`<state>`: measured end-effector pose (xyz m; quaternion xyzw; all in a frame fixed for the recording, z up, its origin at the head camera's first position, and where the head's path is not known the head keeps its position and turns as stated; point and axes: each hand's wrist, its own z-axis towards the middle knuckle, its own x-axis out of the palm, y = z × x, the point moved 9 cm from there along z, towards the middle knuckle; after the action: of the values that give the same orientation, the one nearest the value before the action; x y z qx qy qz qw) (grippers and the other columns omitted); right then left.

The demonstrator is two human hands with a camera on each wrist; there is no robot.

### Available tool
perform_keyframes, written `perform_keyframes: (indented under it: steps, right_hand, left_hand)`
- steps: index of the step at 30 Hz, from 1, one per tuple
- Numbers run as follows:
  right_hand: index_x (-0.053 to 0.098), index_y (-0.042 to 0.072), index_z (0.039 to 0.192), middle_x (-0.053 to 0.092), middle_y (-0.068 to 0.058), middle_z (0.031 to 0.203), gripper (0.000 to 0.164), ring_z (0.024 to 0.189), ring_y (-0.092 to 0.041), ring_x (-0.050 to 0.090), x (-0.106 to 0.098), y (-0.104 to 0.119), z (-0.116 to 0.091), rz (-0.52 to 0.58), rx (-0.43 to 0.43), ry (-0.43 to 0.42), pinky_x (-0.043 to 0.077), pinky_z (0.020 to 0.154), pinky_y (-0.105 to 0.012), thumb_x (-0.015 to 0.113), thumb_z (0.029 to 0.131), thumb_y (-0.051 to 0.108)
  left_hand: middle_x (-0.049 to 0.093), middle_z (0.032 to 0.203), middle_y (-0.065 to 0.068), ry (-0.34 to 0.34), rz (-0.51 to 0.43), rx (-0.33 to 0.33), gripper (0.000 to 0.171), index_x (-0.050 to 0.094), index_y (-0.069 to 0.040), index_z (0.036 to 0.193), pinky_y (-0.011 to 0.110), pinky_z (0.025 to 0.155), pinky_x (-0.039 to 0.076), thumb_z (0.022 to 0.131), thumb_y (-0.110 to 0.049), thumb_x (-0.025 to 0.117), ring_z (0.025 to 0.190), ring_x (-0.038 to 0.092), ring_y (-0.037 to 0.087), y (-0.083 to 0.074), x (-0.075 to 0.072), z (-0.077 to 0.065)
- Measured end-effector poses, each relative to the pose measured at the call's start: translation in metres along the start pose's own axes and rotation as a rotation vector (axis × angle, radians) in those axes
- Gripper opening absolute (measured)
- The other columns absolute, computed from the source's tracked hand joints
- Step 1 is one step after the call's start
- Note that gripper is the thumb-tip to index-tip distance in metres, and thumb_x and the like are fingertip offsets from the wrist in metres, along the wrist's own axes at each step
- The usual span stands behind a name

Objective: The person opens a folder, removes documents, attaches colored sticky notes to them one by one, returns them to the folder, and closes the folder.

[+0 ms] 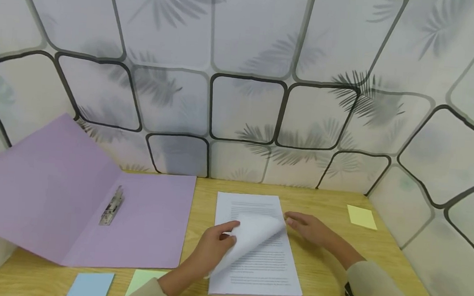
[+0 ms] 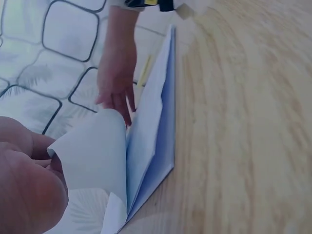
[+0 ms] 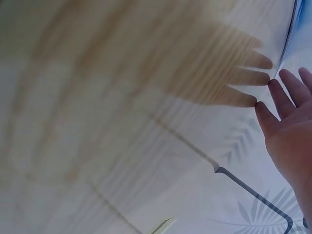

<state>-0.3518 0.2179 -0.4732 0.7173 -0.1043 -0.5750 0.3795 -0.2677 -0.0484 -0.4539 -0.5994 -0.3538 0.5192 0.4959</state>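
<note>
A stack of printed sheets [image 1: 264, 280] lies on the wooden table in front of me. My left hand [image 1: 212, 248] pinches the lifted left edge of the top sheet [image 1: 251, 235], which curls over toward the right and shows its blank back. In the left wrist view the raised sheet [image 2: 92, 151] bends away from the pages under it. At the stack's right edge is my right hand [image 1: 310, 229], its fingers extended and nothing gripped. In the right wrist view those fingers [image 3: 281, 100] are spread, with the fingertips against the tabletop.
An open purple folder [image 1: 151, 234] with a metal clip [image 1: 112, 207] lies to the left, its cover leaning up. Near the front are a blue note [image 1: 90, 287] and a green note [image 1: 143, 277]. A yellow note [image 1: 362, 217] sits at the right, and a patterned wall [image 1: 240, 162] stands behind.
</note>
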Motion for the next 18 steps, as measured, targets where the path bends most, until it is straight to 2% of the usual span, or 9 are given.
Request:
perform_keyframes:
  steps: [3,6,8,12,18]
  right_hand:
    - [0.042,-0.001,0.151,0.043,-0.022,0.154,0.068,0.145,-0.047,0.033,0.002,0.000,0.000,0.006,0.030,0.006,0.028,0.118,-0.062,0.056,0.102,0.045]
    - [0.035,-0.003,0.154,0.037,-0.023,0.158,0.084,0.148,-0.045,0.029,0.007,0.001,0.000,-0.076,0.025,0.027,0.025,0.120,-0.061,0.064,0.096,0.051]
    - [0.032,-0.003,0.155,0.036,-0.023,0.159,0.093,0.148,-0.044,0.030,0.011,0.004,0.000,-0.147,0.004,0.033,0.026,0.119,-0.060,0.067,0.092,0.056]
    - [0.033,0.001,0.156,0.037,-0.018,0.159,0.100,0.147,-0.041,0.033,0.016,0.008,-0.002,-0.270,-0.029,0.030,0.028,0.119,-0.058,0.071,0.086,0.061]
    - [0.038,0.011,0.156,0.037,-0.009,0.161,0.096,0.150,-0.040,0.029,0.023,0.011,-0.006,-0.414,-0.030,0.073,0.030,0.116,-0.062,0.065,0.085,0.069]
  left_hand:
    - [0.056,0.138,0.016,-0.060,-0.085,-0.021,0.042,0.059,-0.011,0.141,0.023,0.076,0.054,0.099,-0.010,0.060,0.102,0.060,0.018,0.001,-0.012,0.000]
    - [0.053,0.137,0.017,-0.106,-0.167,-0.023,0.041,0.059,-0.013,0.141,0.023,0.073,0.054,0.099,-0.009,0.060,0.097,0.059,0.018,0.000,-0.022,-0.002]
    - [0.054,0.136,0.016,-0.140,-0.188,-0.014,0.040,0.061,-0.015,0.139,0.023,0.071,0.054,0.099,-0.009,0.060,0.095,0.059,0.018,-0.002,-0.031,-0.002]
    - [0.057,0.138,0.013,-0.207,-0.178,0.000,0.039,0.062,-0.016,0.137,0.024,0.073,0.054,0.099,-0.008,0.060,0.098,0.061,0.019,-0.004,-0.050,-0.006]
    - [0.057,0.141,0.008,-0.295,-0.144,-0.045,0.044,0.062,-0.020,0.139,0.021,0.078,0.052,0.098,-0.006,0.063,0.105,0.059,0.018,0.000,-0.082,-0.012]
